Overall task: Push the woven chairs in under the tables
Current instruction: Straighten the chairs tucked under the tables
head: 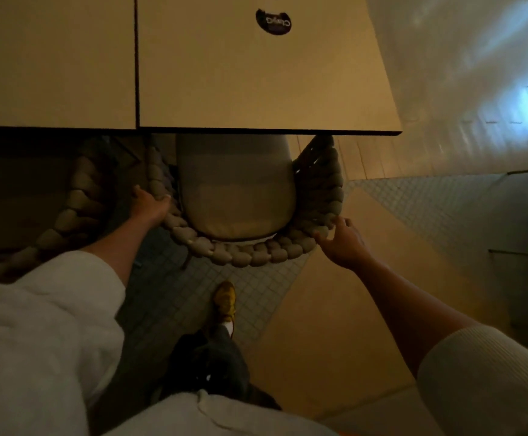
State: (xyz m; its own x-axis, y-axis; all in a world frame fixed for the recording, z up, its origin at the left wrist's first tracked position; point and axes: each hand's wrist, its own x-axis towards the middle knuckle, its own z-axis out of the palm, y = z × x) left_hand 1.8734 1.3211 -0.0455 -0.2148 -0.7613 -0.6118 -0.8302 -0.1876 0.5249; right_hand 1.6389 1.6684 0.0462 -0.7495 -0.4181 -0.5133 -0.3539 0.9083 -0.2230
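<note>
A woven chair (243, 256) with a thick braided grey backrest and a pale seat cushion (234, 187) stands partly under the right table (256, 73). My left hand (151, 204) grips the braided rim on the chair's left side. My right hand (343, 243) rests with spread fingers against the rim on the right side. A second woven chair (73, 199) stands to the left, partly under the left table (51, 58), in shadow.
A round dark sticker (273, 22) lies on the right table. The floor has small grey tiles (174, 297) and a tan panel (335, 325). My yellow shoe (224, 300) stands behind the chair. A pale wall (461, 73) runs on the right.
</note>
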